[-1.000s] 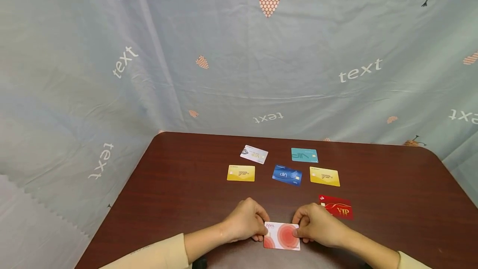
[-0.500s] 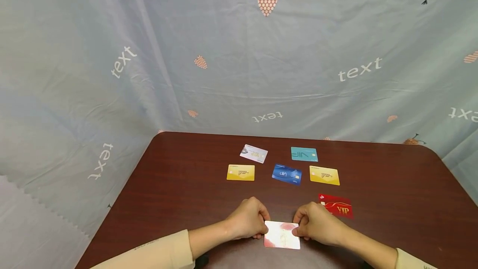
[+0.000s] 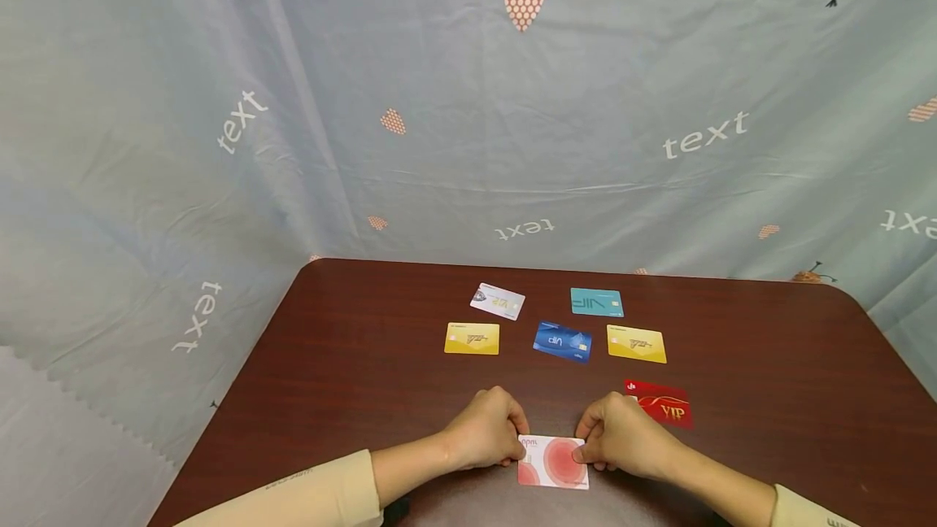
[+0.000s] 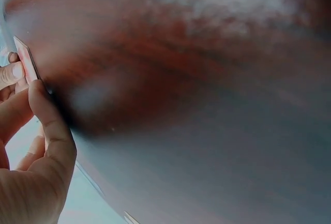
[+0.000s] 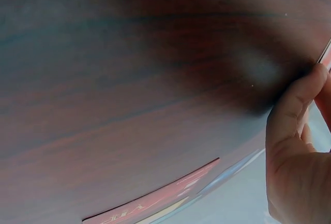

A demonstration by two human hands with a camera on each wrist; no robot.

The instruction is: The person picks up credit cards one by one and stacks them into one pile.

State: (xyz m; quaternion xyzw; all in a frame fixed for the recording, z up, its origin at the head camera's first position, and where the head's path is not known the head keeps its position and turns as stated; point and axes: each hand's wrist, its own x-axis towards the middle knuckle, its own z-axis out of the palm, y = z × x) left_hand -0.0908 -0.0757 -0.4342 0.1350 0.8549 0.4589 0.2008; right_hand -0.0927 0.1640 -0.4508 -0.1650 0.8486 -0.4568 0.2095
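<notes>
A white card with pink-red circles is held between both hands near the front of the table. My left hand pinches its left edge, thumb on the printed face. On the opposite side my right hand grips the right edge between thumb and fingers. The left wrist view catches the card almost edge-on, with the left hand at its near end. Only a corner of the card shows in the right wrist view, beside the right hand.
A red VIP card lies just beyond the right hand. Farther back on the dark wooden table are a blue card, two yellow cards, a silver-white card and a teal card. A patterned curtain hangs behind.
The held card tilts: half a second ago glare washed out its face, and now its circles show again. Both hands keep their grip, nearly in place.
</notes>
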